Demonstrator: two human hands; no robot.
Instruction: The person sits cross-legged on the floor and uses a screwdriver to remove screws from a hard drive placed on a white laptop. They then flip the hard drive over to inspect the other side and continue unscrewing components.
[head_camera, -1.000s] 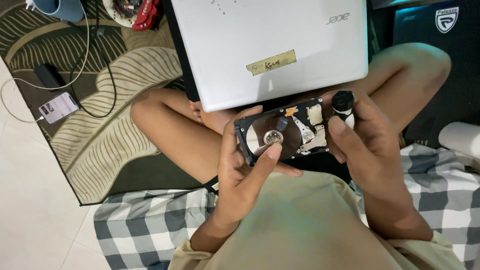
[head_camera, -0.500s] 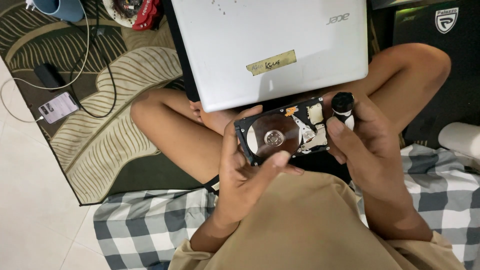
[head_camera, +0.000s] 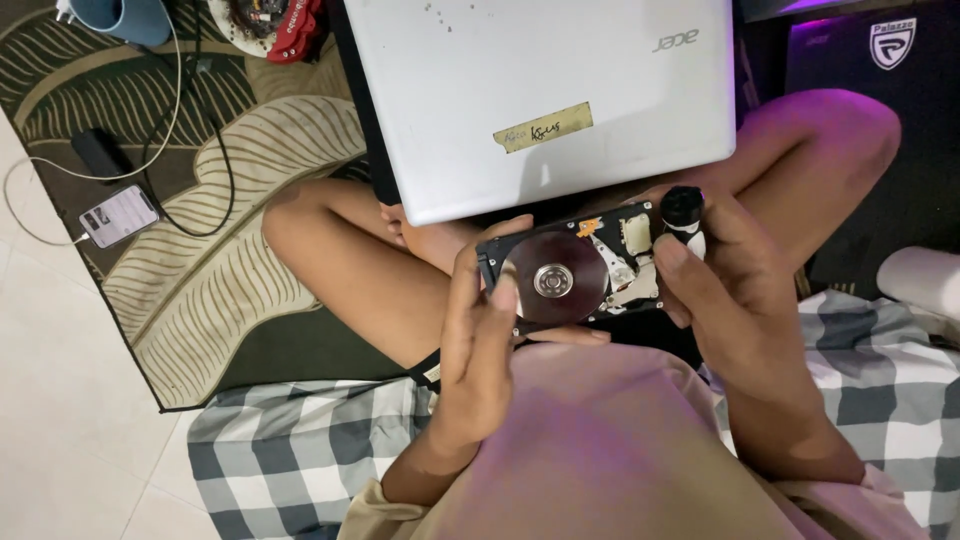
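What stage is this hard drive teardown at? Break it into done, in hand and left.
Done: the hard drive has its cover off, with the shiny platter and arm assembly exposed. In hand: the left hand holds the drive at its platter end, thumb on the platter's edge; the right hand supports the other end and keeps a black-capped tool in its grip. Left: platter and arm assembly are not yet removed.

Dim, warm room light; purple glow spills in from two o'clock, tinting the shirt (head_camera: 610, 450); focus stays sharp.
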